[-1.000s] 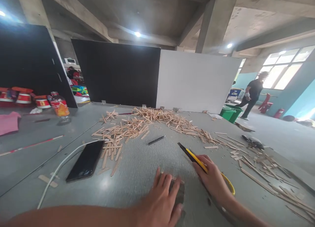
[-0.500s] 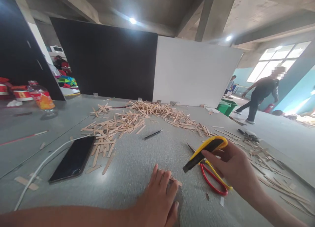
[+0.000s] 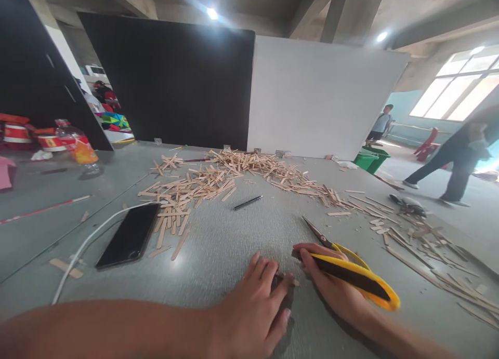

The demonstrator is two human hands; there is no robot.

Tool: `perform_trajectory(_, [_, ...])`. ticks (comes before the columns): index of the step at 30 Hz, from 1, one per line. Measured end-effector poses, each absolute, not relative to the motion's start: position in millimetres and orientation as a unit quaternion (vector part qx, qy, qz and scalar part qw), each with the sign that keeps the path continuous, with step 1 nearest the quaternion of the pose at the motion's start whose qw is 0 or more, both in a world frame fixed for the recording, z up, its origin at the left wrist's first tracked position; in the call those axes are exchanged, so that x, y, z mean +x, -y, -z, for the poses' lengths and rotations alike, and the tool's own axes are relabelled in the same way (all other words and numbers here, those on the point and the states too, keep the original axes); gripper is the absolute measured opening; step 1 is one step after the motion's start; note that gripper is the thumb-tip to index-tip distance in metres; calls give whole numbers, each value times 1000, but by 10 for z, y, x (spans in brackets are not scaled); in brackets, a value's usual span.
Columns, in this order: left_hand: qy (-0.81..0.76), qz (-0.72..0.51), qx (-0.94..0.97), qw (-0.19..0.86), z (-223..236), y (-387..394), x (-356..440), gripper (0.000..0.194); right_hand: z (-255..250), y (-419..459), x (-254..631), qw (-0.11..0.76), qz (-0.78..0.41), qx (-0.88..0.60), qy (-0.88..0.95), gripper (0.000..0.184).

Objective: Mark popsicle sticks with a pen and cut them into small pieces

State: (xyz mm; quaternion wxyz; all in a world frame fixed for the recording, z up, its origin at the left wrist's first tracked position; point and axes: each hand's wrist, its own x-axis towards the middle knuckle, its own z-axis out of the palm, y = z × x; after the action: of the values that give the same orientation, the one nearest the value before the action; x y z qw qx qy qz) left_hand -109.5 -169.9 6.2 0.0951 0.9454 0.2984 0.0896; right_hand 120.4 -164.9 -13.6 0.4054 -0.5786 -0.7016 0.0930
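Observation:
My left hand lies flat on the grey table, fingers stretched over a small wooden stick piece that peeks out at the fingertips. My right hand grips a yellow and black utility knife, its front end pointing left and down near that piece. Red and yellow scissors lie just behind the knife, partly hidden by it.
A wide pile of wooden craft sticks spreads across the middle of the table, with more scraps on the right. A black phone with a white cable lies left, a black pen beyond. A bottle stands far left. People walk at the right.
My right hand has lowered the knife from a raised position and turned it, bringing its front end down to the stick piece beside my left fingertips. The view has shifted slightly.

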Motion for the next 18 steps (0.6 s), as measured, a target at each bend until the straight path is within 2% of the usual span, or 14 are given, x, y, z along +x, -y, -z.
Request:
perform_trajectory(3, [-288,-115,945,105,-38,1705,-1093,45,102,1715,1188,418,-59,-552,719,27])
perform_trajectory(6, [-272,-136,945,122,-28,1699,-1079,36,55,1735,1174,418,-78,-510,748,25])
perform_trajectory(12, [-290,-142,939,116,-16,1711,-1064,42,-12,1773,1166,406,-96,-500,759,25])
perform_trajectory(18, [-298,-133,940,97,28,1726,-1068,32,-20,1800,1165,401,-116,-473,776,33])
